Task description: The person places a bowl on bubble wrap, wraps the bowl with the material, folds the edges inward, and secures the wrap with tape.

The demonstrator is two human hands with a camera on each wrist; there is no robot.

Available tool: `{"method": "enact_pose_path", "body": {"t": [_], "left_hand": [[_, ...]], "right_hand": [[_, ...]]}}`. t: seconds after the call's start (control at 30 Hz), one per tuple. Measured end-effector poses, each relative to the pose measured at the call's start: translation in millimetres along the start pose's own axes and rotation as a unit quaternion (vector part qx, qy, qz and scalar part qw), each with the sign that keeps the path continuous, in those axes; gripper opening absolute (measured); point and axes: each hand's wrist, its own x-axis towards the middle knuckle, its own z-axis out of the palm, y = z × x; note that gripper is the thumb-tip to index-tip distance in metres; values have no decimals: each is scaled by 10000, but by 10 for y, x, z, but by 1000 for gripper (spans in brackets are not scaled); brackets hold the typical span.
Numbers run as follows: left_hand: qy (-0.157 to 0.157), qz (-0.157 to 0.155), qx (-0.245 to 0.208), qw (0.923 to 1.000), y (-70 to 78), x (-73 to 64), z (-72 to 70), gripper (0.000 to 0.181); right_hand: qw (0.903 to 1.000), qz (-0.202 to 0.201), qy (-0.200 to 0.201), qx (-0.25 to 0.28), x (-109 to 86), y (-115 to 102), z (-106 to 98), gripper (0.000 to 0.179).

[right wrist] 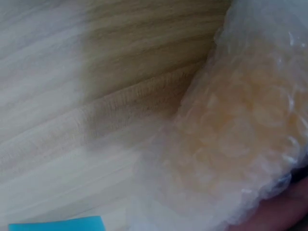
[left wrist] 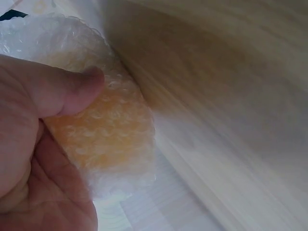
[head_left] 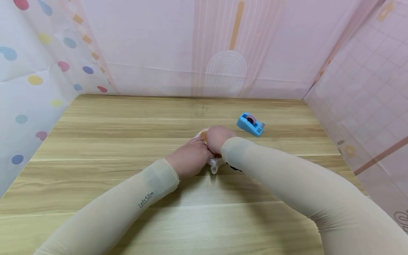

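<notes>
An orange item wrapped in clear bubble wrap (left wrist: 108, 132) is between both hands, close over the middle of the table. My left hand (head_left: 192, 158) grips the bundle, its thumb (left wrist: 79, 89) laid across the wrap in the left wrist view. From the right, my right hand (head_left: 220, 138) curls over the same bundle and holds it, hiding most of it in the head view. A crumpled end of wrap (head_left: 214, 165) sticks out below the hands. In the right wrist view the bundle (right wrist: 236, 130) fills the right side, with a finger (right wrist: 276, 211) against its lower edge.
A blue tape dispenser (head_left: 250, 124) with a pinkish roll stands beyond the right hand, to its right. The wood-grain table (head_left: 127, 120) is enclosed by patterned sheets (head_left: 153, 46) at the back and on both sides.
</notes>
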Motion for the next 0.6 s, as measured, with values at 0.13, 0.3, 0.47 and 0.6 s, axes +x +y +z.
{"method": "enact_pose_path", "body": {"t": [0.13,0.3,0.47,0.6], "left_hand": [[-84,-52,-18,9999,1,14,6,27],[-248,-173,-63,9995,1,24,8,27],[-339,-231,-178,9990,-1,27,12,27],[-429,-194,-35,9989,-3,25,3,22]], "right_hand": [[9997,-142,-148,100,-3,26,-19,27],[9943,-891,-181,-552,-42,102,-97,6],[9960,-672,277,-518,-161,171,-166,12],[9970,23,775,55,-225,221,-114,36]]}}
